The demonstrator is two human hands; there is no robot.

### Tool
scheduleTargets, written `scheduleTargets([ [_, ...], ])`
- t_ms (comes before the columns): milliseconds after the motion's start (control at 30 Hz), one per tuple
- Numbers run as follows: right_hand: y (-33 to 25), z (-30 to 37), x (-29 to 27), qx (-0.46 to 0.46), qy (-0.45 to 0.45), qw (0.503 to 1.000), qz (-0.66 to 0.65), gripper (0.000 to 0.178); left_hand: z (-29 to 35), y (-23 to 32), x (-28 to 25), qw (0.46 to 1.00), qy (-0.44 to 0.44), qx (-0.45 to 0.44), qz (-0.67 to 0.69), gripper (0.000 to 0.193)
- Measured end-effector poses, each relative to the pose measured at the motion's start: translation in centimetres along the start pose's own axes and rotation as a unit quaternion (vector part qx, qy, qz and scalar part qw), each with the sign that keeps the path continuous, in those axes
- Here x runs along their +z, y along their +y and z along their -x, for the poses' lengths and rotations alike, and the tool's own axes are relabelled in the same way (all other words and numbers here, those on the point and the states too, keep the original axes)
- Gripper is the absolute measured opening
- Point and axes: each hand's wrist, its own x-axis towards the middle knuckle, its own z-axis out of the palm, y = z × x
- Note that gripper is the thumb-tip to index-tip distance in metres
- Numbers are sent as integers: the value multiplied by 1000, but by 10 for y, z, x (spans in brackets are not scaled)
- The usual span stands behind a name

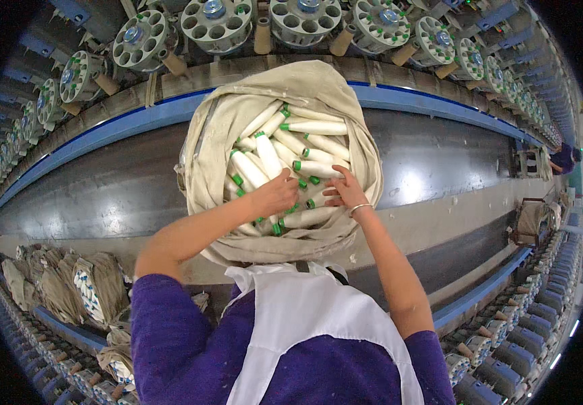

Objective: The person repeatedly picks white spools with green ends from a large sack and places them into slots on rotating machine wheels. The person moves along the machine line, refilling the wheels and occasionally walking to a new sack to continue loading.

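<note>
Bobbins (291,158) of white yarn with green tube ends lie heaped in an open cloth sack (207,135) just in front of the person, with the grey conveyor belt (109,182) running left to right under and behind it. Both hands are down in the near part of the heap. The left hand (274,194) is curled, knuckles up, and seems to close around one or more bobbins, though the fingers are buried and what exactly it grips cannot be told. The right hand (347,192), a bangle at its wrist, rests with fingers spread narrowly over the green tips, touching them; whether it holds any is not clear.

The pile looks loose and crosswise, so pulling one bobbin from underneath could likely drag its neighbours along or roll them over the sack's slack near rim toward the belt. A grip taken only at a green tip might slip, since the wound yarn is smooth and tapered. Yarn layers could also snag on another tube end and start to unwind. Farther off, the row of round bobbin holders (217,23) stands well apart from the hands, so a long reach with a full handful risks a drop.
</note>
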Motion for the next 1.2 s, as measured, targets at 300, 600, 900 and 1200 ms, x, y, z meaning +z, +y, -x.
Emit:
scheduleTargets([
  [300, 32, -64, 18, -22, 59, 998, 15, 34, -8, -13, 29, 994, 29, -28, 98, 13],
  [600, 11, -33, 27, 27, 106, 977, -180, 39, 3, -20, -18, 987, 23, 26, 160, 10],
  [900, 18, 57, -127, 34, -284, 885, -368, 33, -78, 71, -152, 820, 286, -479, 128, 31],
  [1200, 46, 125, -416, -183, -246, 909, -283, 87, -308, 147, -208, 828, 292, -365, 310, 24],
])
